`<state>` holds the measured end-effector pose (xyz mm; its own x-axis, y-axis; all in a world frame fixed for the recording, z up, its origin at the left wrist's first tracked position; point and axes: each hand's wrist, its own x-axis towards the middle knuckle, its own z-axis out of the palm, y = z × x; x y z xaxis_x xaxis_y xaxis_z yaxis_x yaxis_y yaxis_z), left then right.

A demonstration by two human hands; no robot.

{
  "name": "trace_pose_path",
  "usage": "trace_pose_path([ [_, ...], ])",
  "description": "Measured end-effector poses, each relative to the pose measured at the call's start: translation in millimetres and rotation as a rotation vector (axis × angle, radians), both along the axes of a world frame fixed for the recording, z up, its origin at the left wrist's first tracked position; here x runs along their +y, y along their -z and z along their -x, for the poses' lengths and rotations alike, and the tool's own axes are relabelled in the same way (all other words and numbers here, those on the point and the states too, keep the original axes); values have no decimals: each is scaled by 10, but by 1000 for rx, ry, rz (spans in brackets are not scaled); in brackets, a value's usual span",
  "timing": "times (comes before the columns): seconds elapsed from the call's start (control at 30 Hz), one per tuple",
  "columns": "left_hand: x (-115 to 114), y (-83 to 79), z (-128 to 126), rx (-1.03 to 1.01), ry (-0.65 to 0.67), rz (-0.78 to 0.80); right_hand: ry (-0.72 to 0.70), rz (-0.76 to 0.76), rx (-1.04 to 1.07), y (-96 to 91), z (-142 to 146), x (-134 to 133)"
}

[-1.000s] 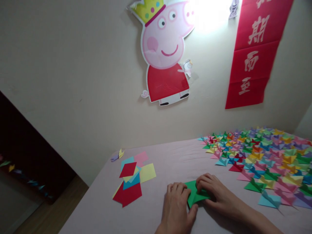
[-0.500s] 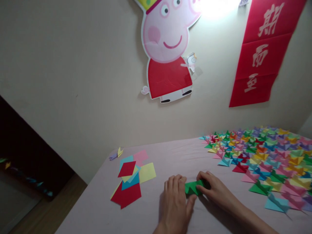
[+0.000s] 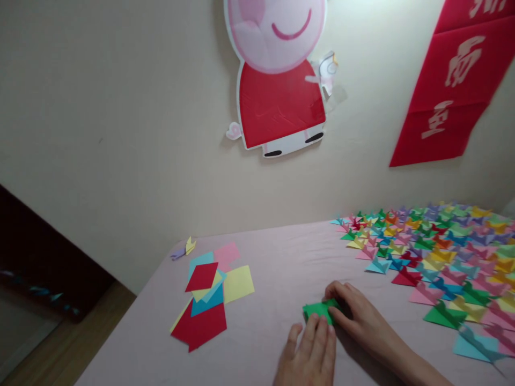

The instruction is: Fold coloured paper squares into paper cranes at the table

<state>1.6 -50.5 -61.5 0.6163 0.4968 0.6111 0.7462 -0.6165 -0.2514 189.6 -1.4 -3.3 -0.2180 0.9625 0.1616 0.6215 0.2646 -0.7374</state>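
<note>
A small folded piece of green paper [image 3: 316,309] lies on the pale pink sheet near the front middle. My right hand [image 3: 358,312] pinches its right end between thumb and fingers. With fingers stretched out flat, my left hand [image 3: 309,351] rests its fingertips on the paper's near edge, the thumb hidden. Part of the paper's front is covered by those fingertips, so its exact fold cannot be made out.
Loose paper squares, among them a red one [image 3: 203,326] and a yellow one [image 3: 238,284], lie in a pile to the left. Behind it sit small yellow and purple folded papers [image 3: 185,250]. Rows of colourful folded paper birds [image 3: 444,315] cover the right side. A wall [image 3: 153,134] rises behind.
My left hand has moved nearer and its fingers now lie along the paper's front edge, uncovering the left end. My right hand stays on the right end. The view has tilted down.
</note>
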Motion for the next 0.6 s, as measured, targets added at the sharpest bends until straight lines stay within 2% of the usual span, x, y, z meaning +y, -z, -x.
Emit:
trace_pose_path([
  [0.07,14,65,43,17,-12,103,-11,-3,-6,-2,-3,-1],
  [0.17,18,123,71,15,-11,154,-40,-5,-51,-18,-6,-1],
  [0.3,14,110,64,-2,-14,153,-94,-18,-103,-48,1,-4],
  [0.6,18,136,43,-34,-34,150,-89,-33,-109,-22,11,1],
])
